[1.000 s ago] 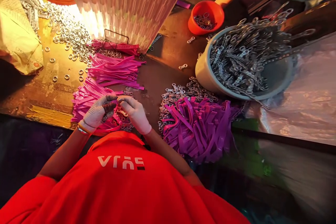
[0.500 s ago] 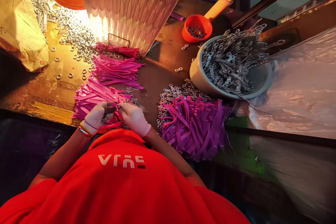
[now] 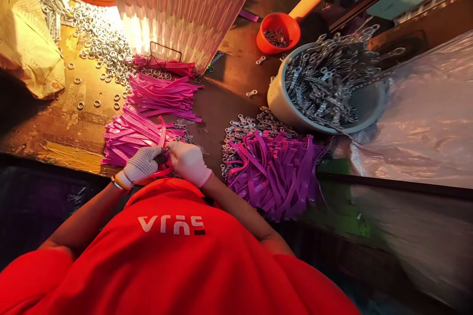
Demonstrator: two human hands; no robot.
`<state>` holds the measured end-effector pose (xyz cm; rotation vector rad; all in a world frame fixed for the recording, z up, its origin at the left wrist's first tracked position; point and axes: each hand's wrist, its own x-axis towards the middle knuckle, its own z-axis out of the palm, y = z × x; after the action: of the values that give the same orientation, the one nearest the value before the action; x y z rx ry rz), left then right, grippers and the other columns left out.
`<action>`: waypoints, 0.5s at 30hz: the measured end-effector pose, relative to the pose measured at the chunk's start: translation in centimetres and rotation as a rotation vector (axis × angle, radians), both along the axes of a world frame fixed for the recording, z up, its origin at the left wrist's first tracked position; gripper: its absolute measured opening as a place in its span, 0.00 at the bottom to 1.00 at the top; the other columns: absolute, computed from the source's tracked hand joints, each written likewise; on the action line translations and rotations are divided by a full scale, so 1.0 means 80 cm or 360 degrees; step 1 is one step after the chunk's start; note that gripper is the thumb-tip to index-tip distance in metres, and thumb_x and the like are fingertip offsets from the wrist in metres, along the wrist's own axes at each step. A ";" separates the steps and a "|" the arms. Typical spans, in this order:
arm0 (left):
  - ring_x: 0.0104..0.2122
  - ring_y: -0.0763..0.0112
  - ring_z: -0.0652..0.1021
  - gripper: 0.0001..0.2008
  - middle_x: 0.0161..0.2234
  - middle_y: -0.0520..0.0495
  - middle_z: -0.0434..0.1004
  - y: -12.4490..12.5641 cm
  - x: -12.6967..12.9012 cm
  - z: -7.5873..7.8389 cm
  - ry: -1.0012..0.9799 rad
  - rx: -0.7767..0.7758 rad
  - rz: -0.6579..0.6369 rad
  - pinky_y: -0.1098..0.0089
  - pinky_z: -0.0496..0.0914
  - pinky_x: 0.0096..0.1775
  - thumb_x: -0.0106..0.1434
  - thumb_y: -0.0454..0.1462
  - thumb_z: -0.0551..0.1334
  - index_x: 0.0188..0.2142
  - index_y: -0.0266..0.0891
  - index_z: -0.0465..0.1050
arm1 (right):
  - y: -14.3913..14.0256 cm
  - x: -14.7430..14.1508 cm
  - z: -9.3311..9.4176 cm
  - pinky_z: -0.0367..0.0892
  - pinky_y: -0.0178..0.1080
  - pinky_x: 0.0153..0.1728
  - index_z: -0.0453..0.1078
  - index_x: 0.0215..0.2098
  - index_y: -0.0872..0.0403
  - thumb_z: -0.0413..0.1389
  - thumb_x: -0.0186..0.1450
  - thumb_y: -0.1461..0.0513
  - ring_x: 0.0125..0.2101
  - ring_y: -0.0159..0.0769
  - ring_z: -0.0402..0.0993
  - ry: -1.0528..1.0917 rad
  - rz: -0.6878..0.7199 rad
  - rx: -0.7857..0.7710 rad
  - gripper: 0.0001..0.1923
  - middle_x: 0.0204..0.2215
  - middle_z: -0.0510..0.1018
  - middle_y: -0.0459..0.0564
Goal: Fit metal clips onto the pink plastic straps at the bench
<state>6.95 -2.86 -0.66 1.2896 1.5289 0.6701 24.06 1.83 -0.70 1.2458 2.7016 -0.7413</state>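
Observation:
Gloved and closed, my left hand (image 3: 142,163) and my right hand (image 3: 189,162) meet in front of my red shirt. Between their fingertips is a pink strap (image 3: 162,132), one end pointing up and away from me. A small metal piece may be at the pinch, but the fingers hide it. Just beyond the hands lies a pile of pink straps (image 3: 123,130), with a second pink bundle (image 3: 162,94) behind it. To the right of my right hand, purple straps (image 3: 273,172) are heaped beside small metal links (image 3: 240,130).
Loose metal rings (image 3: 111,54) spread over the wooden table (image 3: 81,128) at the left. A ribbed translucent panel (image 3: 181,5) stands at the back. Farther right are a red dipper (image 3: 264,42) and a grey bucket (image 3: 283,106) of metal parts. Plastic sheeting (image 3: 428,123) covers the right side.
My left hand has turned so that the back of its glove faces up. Its darkened fingers now show less. My right hand stays close against it, and the view has shifted slightly.

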 end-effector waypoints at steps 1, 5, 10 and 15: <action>0.29 0.68 0.71 0.04 0.27 0.47 0.76 0.000 0.000 -0.003 -0.0023 -0.0025 0.0005 0.73 0.63 0.30 0.55 0.37 0.66 0.28 0.38 0.77 | 0.000 0.001 -0.001 0.63 0.37 0.45 0.74 0.54 0.55 0.45 0.76 0.60 0.45 0.41 0.77 0.0038 -0.0053 -0.0040 0.18 0.46 0.83 0.56; 0.21 0.73 0.66 0.09 0.22 0.50 0.70 -0.005 0.000 -0.019 -0.0447 -0.0375 0.0136 0.74 0.58 0.24 0.58 0.41 0.65 0.29 0.38 0.75 | 0.005 0.005 0.005 0.64 0.37 0.49 0.70 0.60 0.55 0.47 0.76 0.60 0.49 0.41 0.78 0.0142 -0.0132 -0.0131 0.18 0.52 0.82 0.57; 0.18 0.75 0.63 0.14 0.17 0.53 0.66 -0.004 0.002 -0.012 -0.0286 -0.0300 0.0125 0.73 0.54 0.22 0.61 0.44 0.66 0.26 0.37 0.72 | 0.023 0.008 0.012 0.67 0.37 0.41 0.67 0.62 0.54 0.56 0.71 0.52 0.44 0.45 0.81 -0.0092 -0.0036 -0.0319 0.24 0.46 0.84 0.55; 0.23 0.73 0.65 0.12 0.20 0.51 0.70 0.000 0.008 -0.014 -0.0032 -0.0125 0.0016 0.73 0.57 0.26 0.61 0.42 0.65 0.25 0.37 0.74 | 0.020 0.006 -0.004 0.66 0.39 0.38 0.72 0.51 0.57 0.50 0.73 0.54 0.41 0.48 0.83 -0.0310 0.0085 -0.0201 0.18 0.41 0.85 0.61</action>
<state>7.60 -2.86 -1.82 1.2136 1.5312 0.6218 24.52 3.40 -1.01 1.1480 2.4819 -0.7303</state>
